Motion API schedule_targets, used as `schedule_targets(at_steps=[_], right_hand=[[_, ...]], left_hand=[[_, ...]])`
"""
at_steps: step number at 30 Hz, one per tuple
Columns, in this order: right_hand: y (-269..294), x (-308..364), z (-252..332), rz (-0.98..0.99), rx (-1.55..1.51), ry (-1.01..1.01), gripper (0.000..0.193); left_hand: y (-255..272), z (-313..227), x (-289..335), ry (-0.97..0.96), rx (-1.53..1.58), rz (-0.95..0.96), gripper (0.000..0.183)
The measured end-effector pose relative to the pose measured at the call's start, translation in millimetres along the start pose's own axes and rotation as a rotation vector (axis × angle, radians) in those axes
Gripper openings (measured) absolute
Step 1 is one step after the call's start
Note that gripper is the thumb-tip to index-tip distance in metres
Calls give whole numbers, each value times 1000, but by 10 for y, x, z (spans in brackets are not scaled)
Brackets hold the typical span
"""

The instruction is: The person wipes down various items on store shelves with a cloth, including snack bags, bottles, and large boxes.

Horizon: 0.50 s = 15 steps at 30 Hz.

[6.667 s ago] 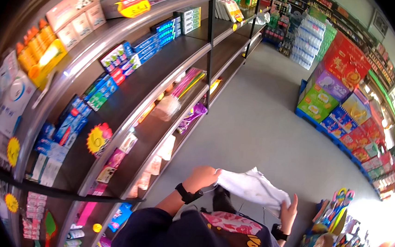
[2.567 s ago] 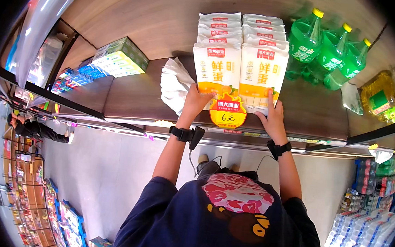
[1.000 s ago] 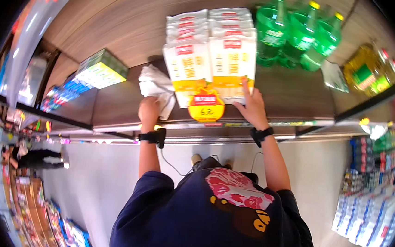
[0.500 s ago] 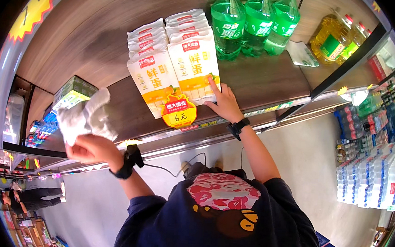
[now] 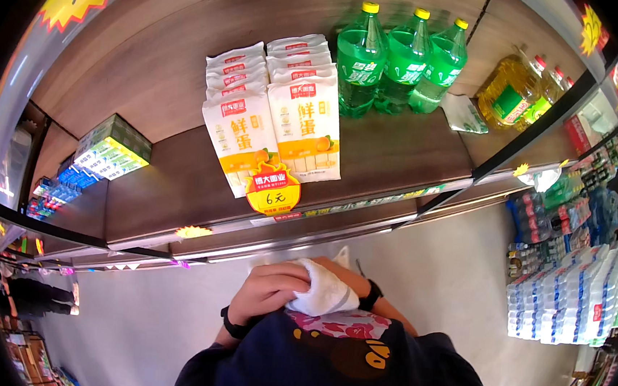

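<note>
Close in front of the dark shirt (image 5: pixel 273 372), below the shelf's front edge, both hands come together at a bunched white cloth (image 5: pixel 328 295). The left hand (image 5: pixel 267 288) lies to the left of it, back of the hand turned upward, with the fingers (image 5: pixel 286 282) bent and reaching across to the right. These fingers are clamped on the cloth's left side, pressed side by side. Behind the left wrist, a black wristband (image 5: pixel 234 327) sits near the sleeve, so only a short piece of forearm shows.

From the other side, the right forearm (image 5: pixel 399 317) slants up and inward, crossing a second black band (image 5: pixel 371 296) at the wrist. The right hand (image 5: pixel 342 273) passes behind the cloth, which hides its fingers (whether they pinch the fabric or merely rest against it, I cannot tell). Both elbows are bent, bringing the wrists near the body.

Beyond the hands, well apart from them, white-and-orange packets (image 5: pixel 304 138) stand in two rows on a brown shelf (image 5: pixel 399 156), a yellow-and-red price tag (image 5: pixel 274 192) in front. Green bottles (image 5: pixel 361 66) with yellow caps stand to the right of the packets.
</note>
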State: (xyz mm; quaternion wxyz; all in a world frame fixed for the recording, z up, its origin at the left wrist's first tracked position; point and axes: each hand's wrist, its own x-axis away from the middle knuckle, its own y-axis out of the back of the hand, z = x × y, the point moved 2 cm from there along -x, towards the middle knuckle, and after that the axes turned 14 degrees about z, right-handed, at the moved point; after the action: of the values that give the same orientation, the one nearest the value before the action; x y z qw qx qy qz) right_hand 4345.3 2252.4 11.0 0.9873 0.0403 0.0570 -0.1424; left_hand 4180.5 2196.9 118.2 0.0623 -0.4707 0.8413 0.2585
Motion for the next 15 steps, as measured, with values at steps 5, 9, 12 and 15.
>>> schedule_targets(at_steps=[5,9,12,15], right_hand=[[-131,93,-313,-131,-327,66,46],[66,6,-235,-270,-483,70,35],[330,-129,-13,-327,-381,-59,34],[557,-53,333,-265,667,-11,34]], left_hand=[[78,19,-70,145,-124,144,38],[100,135,-132,282,-164,159,61],[63,281,-286,250,-210,74,53],[102,415,-388,39,-386,30,37]])
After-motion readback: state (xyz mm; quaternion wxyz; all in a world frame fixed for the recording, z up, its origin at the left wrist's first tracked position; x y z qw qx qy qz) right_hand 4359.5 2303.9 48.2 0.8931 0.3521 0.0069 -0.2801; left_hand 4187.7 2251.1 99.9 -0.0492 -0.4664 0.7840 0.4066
